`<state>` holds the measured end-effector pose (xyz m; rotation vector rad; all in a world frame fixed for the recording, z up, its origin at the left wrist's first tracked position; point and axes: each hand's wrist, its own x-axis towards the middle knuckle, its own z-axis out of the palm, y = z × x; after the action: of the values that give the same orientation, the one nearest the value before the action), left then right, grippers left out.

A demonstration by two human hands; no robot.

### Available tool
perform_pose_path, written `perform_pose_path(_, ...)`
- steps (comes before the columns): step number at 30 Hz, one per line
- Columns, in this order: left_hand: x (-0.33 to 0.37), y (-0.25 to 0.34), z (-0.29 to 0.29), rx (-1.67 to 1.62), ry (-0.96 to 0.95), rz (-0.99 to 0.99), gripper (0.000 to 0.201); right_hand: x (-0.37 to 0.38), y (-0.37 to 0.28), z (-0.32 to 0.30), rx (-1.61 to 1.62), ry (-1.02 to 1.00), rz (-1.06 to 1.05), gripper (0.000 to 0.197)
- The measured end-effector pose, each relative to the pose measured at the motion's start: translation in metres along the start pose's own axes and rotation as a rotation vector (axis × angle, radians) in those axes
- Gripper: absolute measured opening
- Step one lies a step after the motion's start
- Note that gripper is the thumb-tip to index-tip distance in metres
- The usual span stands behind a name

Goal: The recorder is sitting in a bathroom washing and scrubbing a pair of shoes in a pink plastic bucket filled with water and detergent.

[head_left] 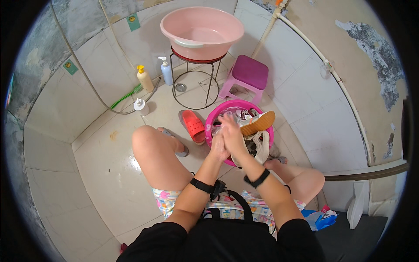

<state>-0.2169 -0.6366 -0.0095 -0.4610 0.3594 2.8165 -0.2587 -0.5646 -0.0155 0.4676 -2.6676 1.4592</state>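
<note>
My left hand (220, 147) and my right hand (233, 136) are pressed together over the left side of a bright pink tub (210, 120). They look wet. The right fingers stretch upward; most of the left fingers are hidden behind them. No object shows between the palms. Inside the tub, a shoe with a brown sole (258, 124) lies tilted on its side, just right of my right hand. A whitish shoe (263, 147) rests nearer to me, partly behind my right wrist. Dark red and white shoe parts (247, 114) show at the tub's far side.
A red clog (193, 125) sits left of the tub. Behind stand a pale pink basin (203, 46) on a wire stand (195, 105) and a purple-topped stool (248, 73). Pump bottles (145, 78), a white jar (141, 107) and a green brush (124, 98) are at the left wall.
</note>
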Motion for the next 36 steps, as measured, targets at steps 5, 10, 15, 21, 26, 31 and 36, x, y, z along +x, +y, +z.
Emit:
perform_pose_path(5, 0.009, -0.001, -0.01, 0.046, 0.002, 0.173, 0.035, 0.023, -0.002, 0.003, -0.034, 0.017, 0.037, 0.033)
perform_pose_path(10, 0.02, 0.005, -0.038, -0.17, -0.241, 0.189, 0.044, -0.035, -0.06, 0.002, -0.093, 0.095, -0.32, 0.026)
perform_pose_path(15, 0.007, 0.011, -0.005, -0.126, -0.086, -0.028, 0.068, -0.006, 0.009, -0.014, 0.059, -0.043, -0.006, 0.029)
perform_pose_path(21, 0.003, 0.019, -0.003, -0.235, 0.176, 0.069, 0.068, -0.027, -0.042, -0.003, 0.178, -0.044, -0.137, 0.016)
perform_pose_path(26, 0.009, 0.007, -0.018, -0.153, 0.149, 0.013, 0.054, -0.021, -0.037, 0.005, 0.249, 0.079, -0.035, 0.014)
perform_pose_path(31, 0.008, 0.0, -0.007, -0.139, 0.096, -0.096, 0.048, -0.008, -0.025, 0.0, 0.006, 0.116, 0.079, 0.023)
perform_pose_path(36, 0.009, -0.006, -0.002, -0.119, -0.03, -0.056, 0.039, 0.001, 0.007, 0.002, 0.491, 0.18, 0.24, 0.016)
